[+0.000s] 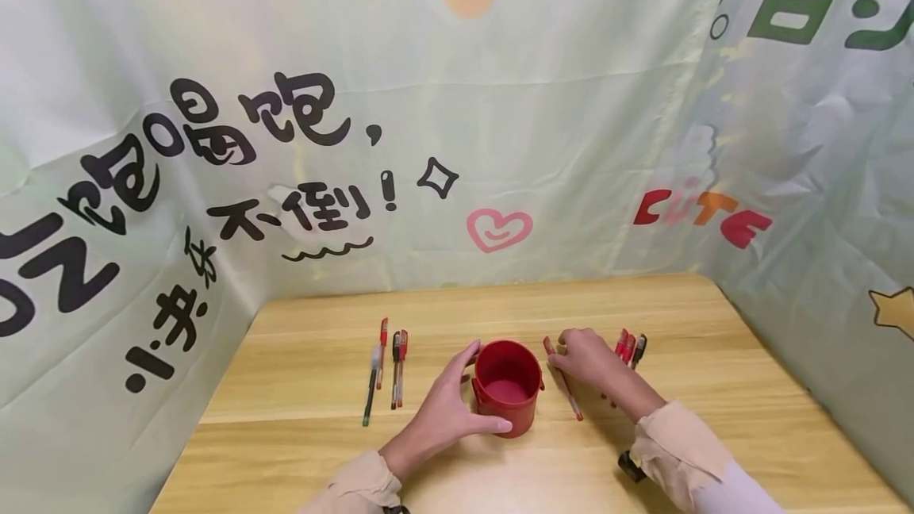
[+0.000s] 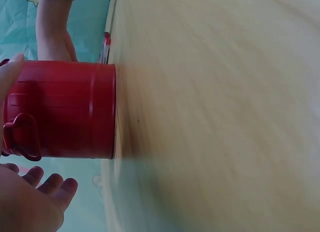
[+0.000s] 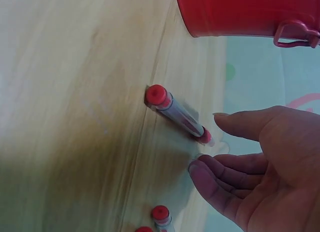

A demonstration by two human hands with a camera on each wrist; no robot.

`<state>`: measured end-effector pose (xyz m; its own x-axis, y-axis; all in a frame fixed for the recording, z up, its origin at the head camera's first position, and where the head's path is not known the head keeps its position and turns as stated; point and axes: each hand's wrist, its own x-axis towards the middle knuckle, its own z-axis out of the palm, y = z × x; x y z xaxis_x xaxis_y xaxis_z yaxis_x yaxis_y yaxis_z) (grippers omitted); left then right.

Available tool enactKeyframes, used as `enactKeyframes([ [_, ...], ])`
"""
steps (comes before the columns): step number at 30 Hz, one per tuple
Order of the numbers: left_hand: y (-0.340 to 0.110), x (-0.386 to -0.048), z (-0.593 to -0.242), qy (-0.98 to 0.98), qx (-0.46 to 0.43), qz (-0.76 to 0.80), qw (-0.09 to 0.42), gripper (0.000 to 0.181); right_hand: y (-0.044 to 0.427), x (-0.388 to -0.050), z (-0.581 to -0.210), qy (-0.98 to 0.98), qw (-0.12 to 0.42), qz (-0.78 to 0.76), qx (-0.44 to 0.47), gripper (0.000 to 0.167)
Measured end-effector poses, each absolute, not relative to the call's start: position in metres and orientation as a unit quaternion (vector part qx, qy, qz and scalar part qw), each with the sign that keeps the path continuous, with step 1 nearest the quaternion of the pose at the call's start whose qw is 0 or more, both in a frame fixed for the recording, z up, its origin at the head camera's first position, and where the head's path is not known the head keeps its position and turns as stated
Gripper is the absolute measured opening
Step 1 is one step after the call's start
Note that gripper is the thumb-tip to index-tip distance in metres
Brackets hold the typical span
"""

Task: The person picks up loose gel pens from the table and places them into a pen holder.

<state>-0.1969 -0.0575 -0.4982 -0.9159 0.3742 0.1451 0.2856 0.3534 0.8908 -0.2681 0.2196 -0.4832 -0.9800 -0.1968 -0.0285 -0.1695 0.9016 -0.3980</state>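
A red metal bucket [image 1: 527, 416] with small side handles stands upright on the table. My left hand [image 1: 439, 412] is spread around its left side, thumb across the front and fingers toward the back. In the left wrist view, a gap separates the fingertips [image 2: 65, 189] from the bucket wall. To the right of the bucket lies a red-capped pen [image 3: 181, 118]. My right hand [image 1: 589, 359] is over its far end, thumb and fingers apart on either side. In the right wrist view, no contact with the pen shows.
Left of the bucket, several pens lie on the wooden table [image 1: 300, 387], among them a green-tipped pen [image 1: 369, 395]. Beyond my right hand are red pens [image 1: 625, 346] and a black-capped pen [image 1: 639, 349], partly hidden by the forearm. Printed fabric [image 1: 571, 141] hangs behind the table.
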Motion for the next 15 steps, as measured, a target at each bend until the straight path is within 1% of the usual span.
enactKeyframes([
  [2, -0.055, -0.196, -0.498, 0.823, 0.198, 0.531, 0.041, 0.12, 0.219, -0.269, -0.485, 0.974, 0.031, -0.204, -0.096, 0.031],
  [5, -0.052, -0.196, -0.497, 0.82, 0.196, 0.537, 0.044, 0.119, 0.217, -0.271, -0.485, 0.972, 0.034, -0.214, -0.092, 0.043],
  [7, -0.05, -0.196, -0.497, 0.815, 0.196, 0.543, 0.049, 0.119, 0.217, -0.272, -0.486, 0.972, 0.034, -0.216, -0.088, 0.046],
  [15, -0.046, -0.198, -0.497, 0.805, 0.198, 0.556, 0.059, 0.122, 0.213, -0.276, -0.486, 0.972, 0.049, -0.215, -0.086, 0.035],
])
